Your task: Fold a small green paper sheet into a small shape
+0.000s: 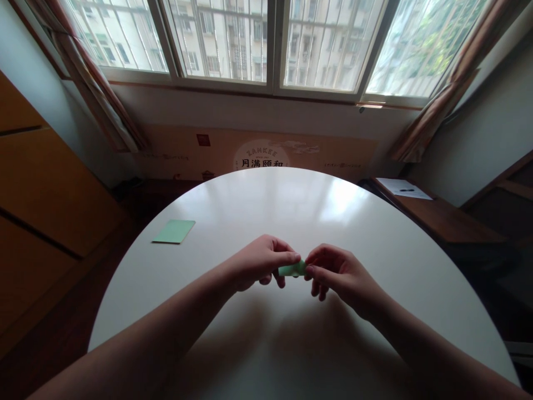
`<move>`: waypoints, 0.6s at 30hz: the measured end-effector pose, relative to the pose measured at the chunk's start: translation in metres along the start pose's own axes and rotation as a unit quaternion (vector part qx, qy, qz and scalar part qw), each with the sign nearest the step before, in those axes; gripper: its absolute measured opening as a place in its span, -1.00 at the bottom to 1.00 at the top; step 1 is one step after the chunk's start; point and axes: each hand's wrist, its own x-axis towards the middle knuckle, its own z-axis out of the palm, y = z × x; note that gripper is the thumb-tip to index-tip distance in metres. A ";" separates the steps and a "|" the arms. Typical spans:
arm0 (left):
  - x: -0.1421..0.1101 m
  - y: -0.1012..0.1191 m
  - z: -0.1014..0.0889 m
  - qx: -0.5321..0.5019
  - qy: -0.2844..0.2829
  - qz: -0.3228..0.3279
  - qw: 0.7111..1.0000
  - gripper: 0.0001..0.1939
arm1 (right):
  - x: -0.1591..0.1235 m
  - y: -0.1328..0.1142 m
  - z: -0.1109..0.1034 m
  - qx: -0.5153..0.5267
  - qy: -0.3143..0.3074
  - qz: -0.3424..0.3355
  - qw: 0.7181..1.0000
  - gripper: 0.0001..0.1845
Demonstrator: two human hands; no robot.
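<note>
A small piece of folded green paper [291,270] is held up over the table between my two hands. My left hand [268,258] pinches it from the left, with the thumb along its top edge. From the other side, the thumb and index finger of my right hand [333,269] close on its right end, the other fingers curled below. Part of the paper is hidden behind the fingers. To the left lies a stack of square green paper [174,231], apart from both hands.
The round white table [266,205] has its curved far edge near a printed banner [341,150] below the windows. A brown side table [441,219] at the right bears a white sheet [395,188] with a dark pen [407,190] on it. A wooden cabinet [45,211] stands left.
</note>
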 end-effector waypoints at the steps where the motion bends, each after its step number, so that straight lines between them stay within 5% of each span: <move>1: 0.000 0.000 0.000 0.003 0.001 0.000 1.000 -0.68 | 0.000 0.000 0.000 -0.001 0.002 0.001 1.000 -0.75; 12: -0.002 0.005 0.004 -0.010 0.005 0.038 0.999 -0.77 | -0.007 -0.003 0.006 -0.037 0.026 -0.045 0.998 -0.79; 18: -0.004 0.008 0.003 -0.019 -0.002 0.039 0.999 -0.79 | -0.004 -0.004 0.003 0.002 0.007 -0.008 1.000 -0.75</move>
